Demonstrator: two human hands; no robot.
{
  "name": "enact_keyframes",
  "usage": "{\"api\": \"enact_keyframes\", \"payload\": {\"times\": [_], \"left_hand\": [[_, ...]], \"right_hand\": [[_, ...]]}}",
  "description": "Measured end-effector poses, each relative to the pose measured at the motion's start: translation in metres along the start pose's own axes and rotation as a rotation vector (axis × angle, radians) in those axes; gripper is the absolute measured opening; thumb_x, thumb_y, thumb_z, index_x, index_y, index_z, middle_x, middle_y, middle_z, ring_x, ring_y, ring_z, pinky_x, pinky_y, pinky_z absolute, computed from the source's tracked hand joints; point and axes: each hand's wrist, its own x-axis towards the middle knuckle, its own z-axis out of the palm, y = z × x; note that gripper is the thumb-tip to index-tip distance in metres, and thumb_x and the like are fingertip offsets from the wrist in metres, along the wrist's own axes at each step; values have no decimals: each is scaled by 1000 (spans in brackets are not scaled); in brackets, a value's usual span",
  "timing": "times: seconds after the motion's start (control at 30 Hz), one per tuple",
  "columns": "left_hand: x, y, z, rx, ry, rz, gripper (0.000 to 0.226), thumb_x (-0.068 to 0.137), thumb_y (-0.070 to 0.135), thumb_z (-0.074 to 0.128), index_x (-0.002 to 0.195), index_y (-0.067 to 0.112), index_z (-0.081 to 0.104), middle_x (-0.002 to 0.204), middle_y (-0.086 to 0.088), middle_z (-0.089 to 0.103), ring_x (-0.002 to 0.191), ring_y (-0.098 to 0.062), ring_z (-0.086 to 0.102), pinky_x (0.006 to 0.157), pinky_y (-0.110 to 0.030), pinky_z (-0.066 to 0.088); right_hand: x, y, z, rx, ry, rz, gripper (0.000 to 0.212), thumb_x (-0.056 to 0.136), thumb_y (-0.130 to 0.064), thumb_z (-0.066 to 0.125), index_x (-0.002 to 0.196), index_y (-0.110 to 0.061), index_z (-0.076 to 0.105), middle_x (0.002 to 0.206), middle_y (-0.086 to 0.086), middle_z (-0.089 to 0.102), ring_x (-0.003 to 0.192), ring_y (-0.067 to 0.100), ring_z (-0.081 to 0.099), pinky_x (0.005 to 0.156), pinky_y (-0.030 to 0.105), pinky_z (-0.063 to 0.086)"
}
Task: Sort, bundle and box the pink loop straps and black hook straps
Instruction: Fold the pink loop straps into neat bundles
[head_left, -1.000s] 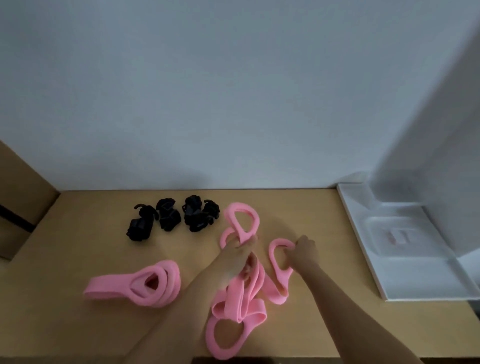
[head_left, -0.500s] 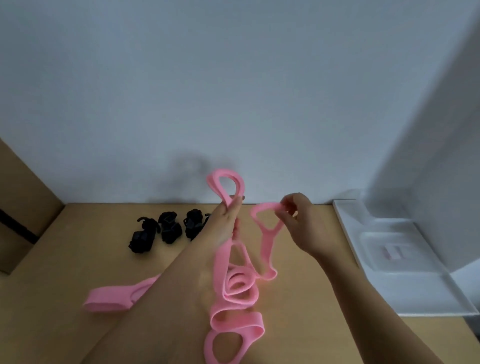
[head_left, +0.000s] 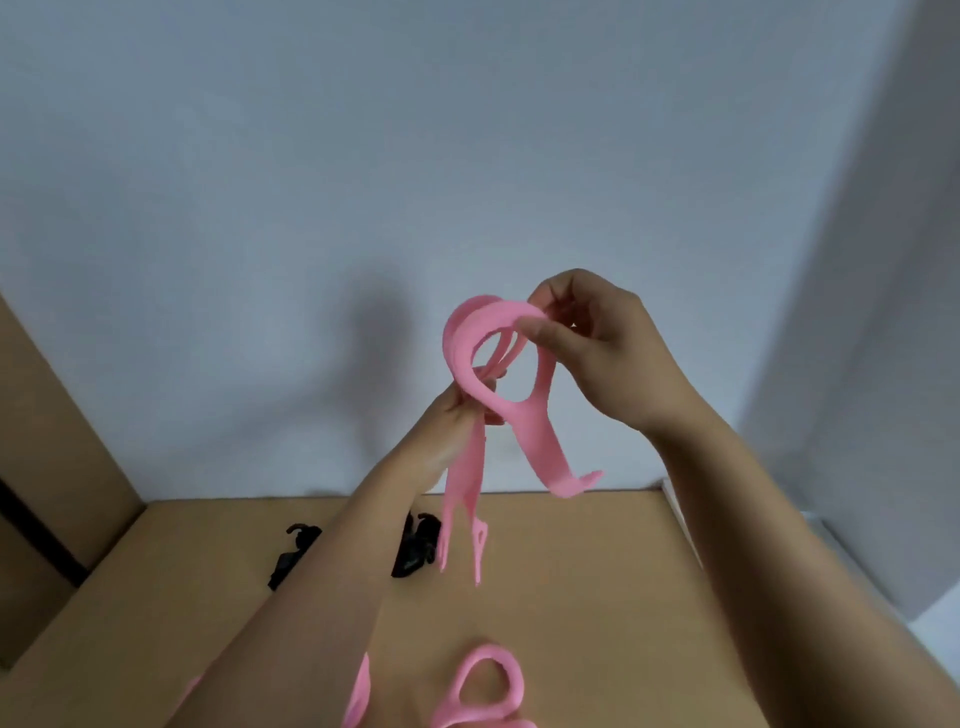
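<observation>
Currently, sorting appears largely complete: the small black hook straps (head_left: 413, 545) lie grouped near the far edge of the flat tan table (head_left: 597, 582), apart from the pink material. Bundling looks to be in progress; no boxing is visible.

The soft pink loop straps (head_left: 462, 358) are held in the air above the table's far edge, loops aligned and tails hanging. The right hand (head_left: 602, 358) pinches the top of the loops between thumb and curled fingers. The left hand (head_left: 439, 434) grips the necks just below the loops, fingers closed round them. A further pink loop strap (head_left: 488, 680) lies unbundled at the table's near edge.

Clearance: bare surface shows between the black hook straps and that near strap. A brown cardboard box (head_left: 57, 426) borders the table's left edge, and a grey wall (head_left: 467, 156) its far edge.
</observation>
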Motion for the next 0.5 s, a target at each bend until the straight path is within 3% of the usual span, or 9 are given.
{"api": "enact_keyframes", "payload": {"times": [0.1,0.2,0.3,0.37,0.5], "left_hand": [[-4,11,0,-99,-33,13,27,102,30,36,112,49,52,99,19,69,97,-6,66,96,-39,49],[-8,23,-1,-130,-54,36,20,99,45,38,113,44,52,103,10,71,104,-15,65,94,-42,49],[-10,32,-2,-113,-61,28,36,91,60,39,117,40,53,101,3,72,104,-18,65,91,-48,48],[-11,34,-1,-86,-77,38,44,93,57,40,125,30,52,101,1,72,104,-17,65,91,-48,49],[-18,36,5,-125,-117,39,25,101,32,40,121,28,53,90,-6,72,93,-20,69,95,-47,49]], "right_hand": [[10,-4,-2,45,-2,41,12,90,-8,60,81,-15,57,66,-9,58,56,-1,52,58,16,44],[12,2,-1,100,-2,111,7,90,-8,59,83,-9,59,65,-8,58,54,-1,53,56,16,44],[11,8,3,169,10,150,7,90,-5,58,83,-5,58,60,-9,58,52,0,55,55,15,43],[12,9,5,198,46,163,10,90,-7,59,80,-7,58,62,-7,58,55,6,53,57,18,43],[14,7,7,218,110,175,9,89,-7,60,82,-4,58,68,5,57,53,7,54,55,17,45]]}}
